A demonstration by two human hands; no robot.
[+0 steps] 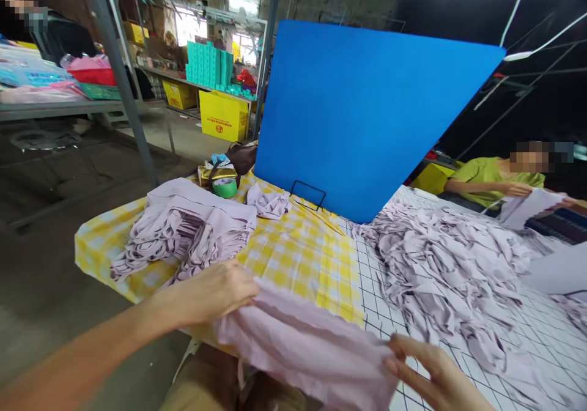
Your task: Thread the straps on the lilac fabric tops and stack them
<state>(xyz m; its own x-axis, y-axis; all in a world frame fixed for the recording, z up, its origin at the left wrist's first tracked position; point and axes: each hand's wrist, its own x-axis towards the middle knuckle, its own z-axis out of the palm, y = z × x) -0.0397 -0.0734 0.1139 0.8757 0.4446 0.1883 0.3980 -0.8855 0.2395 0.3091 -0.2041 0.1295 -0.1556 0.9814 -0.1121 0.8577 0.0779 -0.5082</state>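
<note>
A pale lilac piece of fabric [307, 344] is stretched between my two hands above the table's near edge. My left hand [224, 292] is closed on its left end, knuckles up. At the right end, my right hand [419, 368] pinches the cloth between thumb and fingers. Left of centre, a stack of matching lilac pieces [197, 215] lies on the yellow checked cloth [293, 258], with straps bunched toward me. A small crumpled lilac piece [268, 202] rests behind it. On the right, a large loose heap of lilac pieces [440, 258] covers much of the white grid-patterned cloth [371, 288].
A tall blue panel [367, 111] stands at the table's back, beside a black wire stand [308, 192]. A green tape roll [224, 187] sits behind the stack. Across the heap, a person in a green top [481, 178] handles similar fabric. A metal post [121, 74] rises at left.
</note>
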